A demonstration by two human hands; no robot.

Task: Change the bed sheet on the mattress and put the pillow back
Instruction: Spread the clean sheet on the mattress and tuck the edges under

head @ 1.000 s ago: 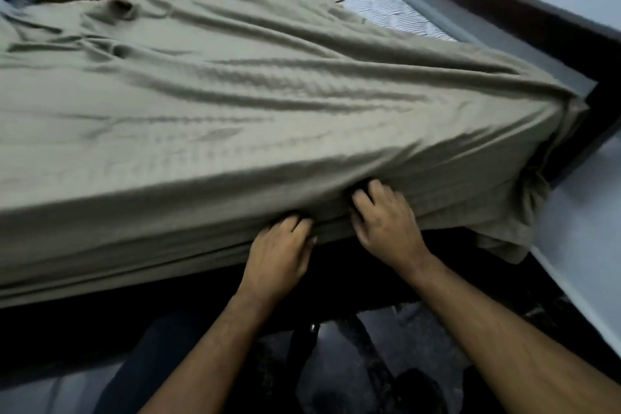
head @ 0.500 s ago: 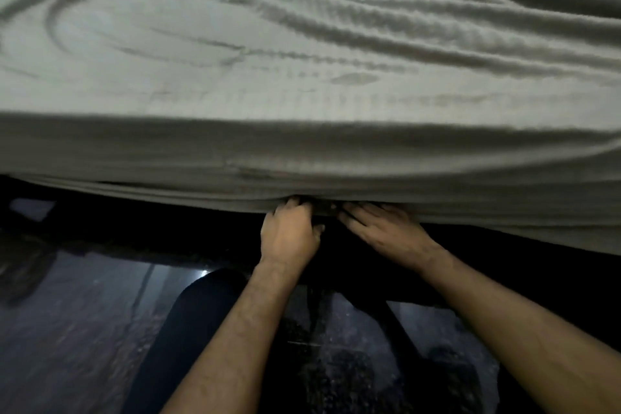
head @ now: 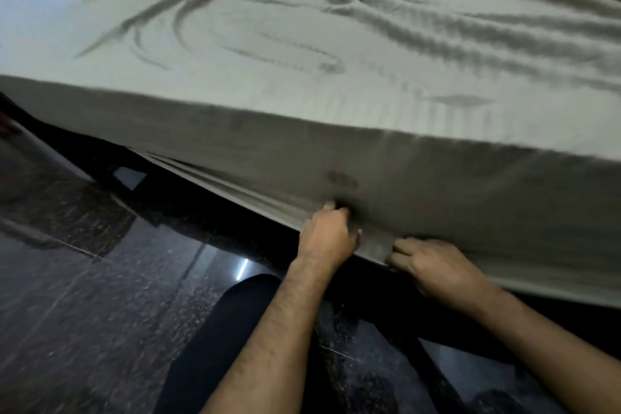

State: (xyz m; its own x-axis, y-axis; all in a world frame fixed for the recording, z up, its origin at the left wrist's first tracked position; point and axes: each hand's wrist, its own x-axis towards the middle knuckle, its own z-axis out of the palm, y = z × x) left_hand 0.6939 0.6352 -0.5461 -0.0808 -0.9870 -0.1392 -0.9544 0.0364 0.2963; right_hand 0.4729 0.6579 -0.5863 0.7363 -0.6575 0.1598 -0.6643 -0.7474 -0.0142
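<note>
While hands (head: 383, 245) curl, gripping sheet (head: 336, 84) hem

We had only the one view, a wide-angle camera worn on the head, and it looked forward and steeply down from close above the side of the bed. The bed sheet (head: 302, 84) filled the frame from nine o'clock round through twelve to three. The left hand (head: 327, 235) and right hand (head: 437, 265) sat near the lens just below centre, forearms entering from five and six o'clock. The dark floor (head: 84, 279) lay at seven to eight o'clock. The horizon was tilted, the bed's edge running down towards four o'clock. The picture was blurred throughout.
</note>
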